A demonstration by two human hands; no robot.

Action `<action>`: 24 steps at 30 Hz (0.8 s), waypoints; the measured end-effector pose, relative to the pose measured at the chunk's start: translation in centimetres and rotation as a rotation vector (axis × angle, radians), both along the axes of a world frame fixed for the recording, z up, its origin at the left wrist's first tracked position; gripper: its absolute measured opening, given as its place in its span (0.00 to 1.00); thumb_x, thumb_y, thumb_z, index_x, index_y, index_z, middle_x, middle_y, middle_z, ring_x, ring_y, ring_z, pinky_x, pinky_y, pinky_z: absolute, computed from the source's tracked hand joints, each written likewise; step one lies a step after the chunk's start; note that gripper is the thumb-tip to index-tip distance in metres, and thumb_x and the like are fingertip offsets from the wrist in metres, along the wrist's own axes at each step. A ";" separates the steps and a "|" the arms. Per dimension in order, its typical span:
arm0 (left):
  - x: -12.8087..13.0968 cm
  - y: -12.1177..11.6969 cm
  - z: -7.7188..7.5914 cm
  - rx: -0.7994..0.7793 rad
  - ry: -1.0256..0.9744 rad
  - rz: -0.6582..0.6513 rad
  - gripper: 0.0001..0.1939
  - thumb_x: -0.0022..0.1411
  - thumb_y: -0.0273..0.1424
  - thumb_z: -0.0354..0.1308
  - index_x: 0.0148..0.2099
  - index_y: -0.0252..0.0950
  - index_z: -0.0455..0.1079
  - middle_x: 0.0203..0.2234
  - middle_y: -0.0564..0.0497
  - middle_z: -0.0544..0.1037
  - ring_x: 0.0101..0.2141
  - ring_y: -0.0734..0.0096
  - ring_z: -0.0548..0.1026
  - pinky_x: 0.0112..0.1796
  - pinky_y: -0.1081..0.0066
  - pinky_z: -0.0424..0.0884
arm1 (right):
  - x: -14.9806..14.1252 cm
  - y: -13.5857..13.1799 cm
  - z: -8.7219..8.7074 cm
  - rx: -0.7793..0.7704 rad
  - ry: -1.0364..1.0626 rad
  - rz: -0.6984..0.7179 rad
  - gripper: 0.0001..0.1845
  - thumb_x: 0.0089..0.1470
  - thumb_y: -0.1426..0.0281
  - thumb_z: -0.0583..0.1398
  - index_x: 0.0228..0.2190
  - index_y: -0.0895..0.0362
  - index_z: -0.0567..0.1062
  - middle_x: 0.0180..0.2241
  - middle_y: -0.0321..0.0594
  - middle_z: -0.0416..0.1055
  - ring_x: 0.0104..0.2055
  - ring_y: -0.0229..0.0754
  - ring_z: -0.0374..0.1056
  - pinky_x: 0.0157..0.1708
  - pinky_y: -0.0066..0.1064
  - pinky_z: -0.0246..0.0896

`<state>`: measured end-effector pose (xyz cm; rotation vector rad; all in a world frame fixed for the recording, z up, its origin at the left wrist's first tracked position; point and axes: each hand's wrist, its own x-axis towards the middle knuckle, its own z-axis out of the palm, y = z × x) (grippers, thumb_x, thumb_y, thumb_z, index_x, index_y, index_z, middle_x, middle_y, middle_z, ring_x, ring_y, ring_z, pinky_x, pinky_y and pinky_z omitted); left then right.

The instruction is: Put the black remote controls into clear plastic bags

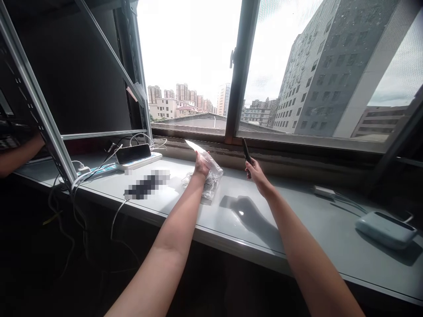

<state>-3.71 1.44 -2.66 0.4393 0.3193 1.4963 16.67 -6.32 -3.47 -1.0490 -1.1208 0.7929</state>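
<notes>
My left hand (202,165) is closed around a crinkled clear plastic bag (215,176), held just over the light grey tabletop. One pointed end of the bag (194,147) shines bright white in the sun. To the right, my right hand (256,172) grips a thin black object (246,150), turned edge-on and pointing up towards the window frame. Its kind cannot be told from this side. A broad shadow of that hand and object falls on the table below.
A phone (133,153) leans on a white power strip (140,162) at left, among cables. Nearby lies a blurred-out dark item (145,186). A metal rack post (39,101) stands left; a person's arm (21,154) shows behind it. At right sit a pale blue device (386,229) and a white adapter (324,192).
</notes>
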 end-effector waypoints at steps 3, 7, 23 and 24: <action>0.0 0.2 -0.1 -0.006 0.011 0.016 0.24 0.72 0.49 0.41 0.48 0.40 0.72 0.28 0.50 0.79 0.27 0.70 0.78 0.27 0.74 0.73 | -0.3 -0.1 0.0 0.057 -0.036 -0.011 0.28 0.44 0.51 0.65 0.43 0.52 0.68 0.24 0.27 0.68 0.22 0.34 0.60 0.22 0.25 0.55; 0.1 0.5 -0.2 -0.015 -0.023 0.037 0.28 0.71 0.51 0.38 0.48 0.37 0.73 0.31 0.48 0.80 0.28 0.69 0.78 0.27 0.73 0.73 | -0.4 -0.5 0.2 0.004 0.018 -0.003 0.26 0.48 0.47 0.63 0.39 0.51 0.65 0.27 0.34 0.75 0.25 0.38 0.67 0.25 0.28 0.59; 0.1 0.8 -0.3 -0.037 0.005 0.039 0.30 0.71 0.51 0.35 0.53 0.39 0.72 0.29 0.47 0.81 0.30 0.64 0.80 0.29 0.69 0.75 | 1.3 -0.6 0.6 -0.141 0.296 0.082 0.16 0.52 0.53 0.63 0.29 0.52 0.68 0.23 0.33 0.68 0.17 0.33 0.54 0.15 0.26 0.48; 0.2 0.7 -0.2 -0.045 0.002 0.042 0.31 0.71 0.51 0.35 0.53 0.38 0.72 0.30 0.46 0.81 0.31 0.64 0.80 0.30 0.70 0.75 | 1.1 -0.8 0.7 -0.143 0.296 0.136 0.20 0.52 0.50 0.63 0.28 0.52 0.67 0.22 0.33 0.67 0.17 0.32 0.53 0.16 0.26 0.48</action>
